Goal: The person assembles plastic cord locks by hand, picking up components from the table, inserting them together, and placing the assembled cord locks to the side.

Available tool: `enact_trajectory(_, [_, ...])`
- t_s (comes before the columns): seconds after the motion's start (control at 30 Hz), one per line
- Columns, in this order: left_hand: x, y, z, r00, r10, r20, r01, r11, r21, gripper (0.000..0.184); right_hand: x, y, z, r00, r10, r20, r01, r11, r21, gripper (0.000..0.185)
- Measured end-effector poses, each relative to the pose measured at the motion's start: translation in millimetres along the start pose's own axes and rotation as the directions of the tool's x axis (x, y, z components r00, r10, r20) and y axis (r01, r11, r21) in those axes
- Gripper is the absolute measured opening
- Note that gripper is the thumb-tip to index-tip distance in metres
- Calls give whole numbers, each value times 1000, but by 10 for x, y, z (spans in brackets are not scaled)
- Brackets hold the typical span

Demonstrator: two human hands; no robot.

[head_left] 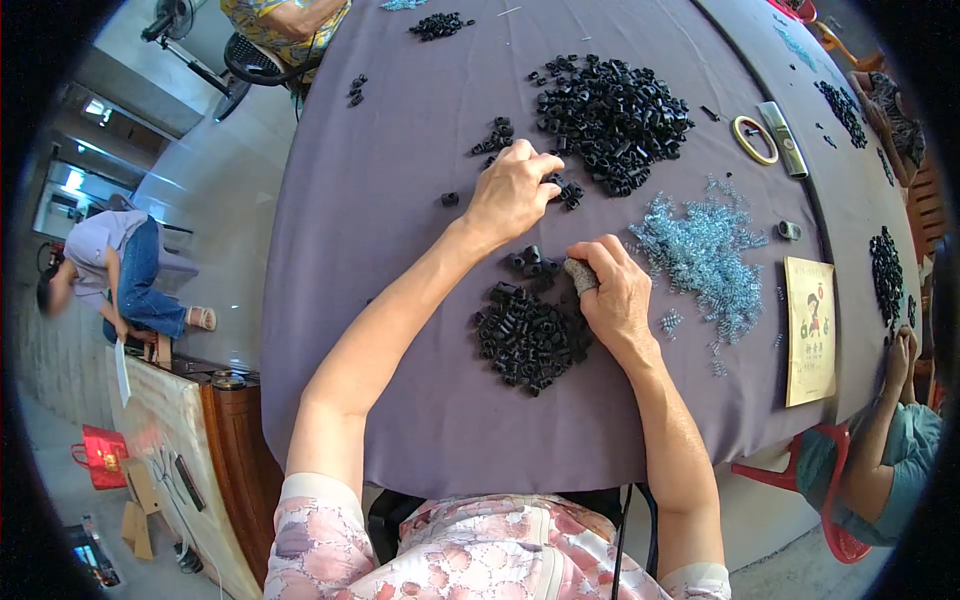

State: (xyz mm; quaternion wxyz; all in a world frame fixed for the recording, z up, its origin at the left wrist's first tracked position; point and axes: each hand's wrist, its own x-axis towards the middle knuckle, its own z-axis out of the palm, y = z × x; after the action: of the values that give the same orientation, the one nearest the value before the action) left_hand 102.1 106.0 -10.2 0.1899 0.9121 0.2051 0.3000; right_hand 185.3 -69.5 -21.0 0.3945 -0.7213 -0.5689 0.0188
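Over the cloth-covered table, my left hand (513,192) reaches to a few small black parts (568,192) beside the big black pile (612,122). Its fingers are bent and slightly apart, and whether they touch a part is unclear. My right hand (612,290) has its fingers wrapped round a grey, rough-looking object (581,276). Just left of it are some loose black parts (534,263), with a smaller black pile (528,338) below them. To the right of my right hand spreads a heap of clear bluish springs (702,255).
A tape roll (755,140), a long box (783,140) and a yellow booklet (810,332) lie at the right. Other people sit at the table's far and right edges, with more black piles (886,278). Another person bends over at the far left.
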Motion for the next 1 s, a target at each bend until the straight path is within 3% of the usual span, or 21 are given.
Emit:
enact_trajectory(0.07, [58, -12, 51, 997, -11, 81, 7, 999, 45, 17, 11, -8, -8, 1000, 0, 2, 0, 1000, 8, 28])
enact_trajectory(0.17, [82, 8, 37, 984, -109, 142, 118, 991, -61, 15, 5, -7, -17, 1000, 9, 6, -9, 1000, 7, 28])
enact_trajectory(0.3, [29, 29, 33, 998, -62, 9, 62, 984, -166, 12, 7, 0, -6, 1000, 9, 2, -9, 1000, 8, 28])
enact_trajectory(0.4, [47, 184, 56, 995, 89, -48, -90, 995, -30, 13, 13, -15, -11, 1000, 9, 8, -9, 1000, -11, 27])
enact_trajectory(0.53, [103, 292, 189, 994, 38, 99, -56, 983, 177, 10, 10, -4, -8, 1000, -3, 4, 3, 1000, -3, 27])
enact_trajectory(0.67, [136, 366, 309, 992, 26, 125, -64, 947, 316, 7, 4, 3, 0, 1000, 2, 13, -2, 1000, -9, 27])
enact_trajectory(0.8, [226, 403, 391, 972, 118, 203, -169, 951, 260, 10, 6, -1, 11, 1000, 6, 10, -6, 1000, -14, 25])
enact_trajectory(0.93, [266, 413, 381, 927, 306, 217, -355, 902, 245, 10, 8, 4, 25, 1000, -10, -4, 10, 1000, -8, 24])
enact_trajectory(1.0, [215, 430, 348, 927, 322, 195, -359, 910, 205, 9, 4, 17, 29, 1000, -12, -7, 11, 1000, -18, 24])
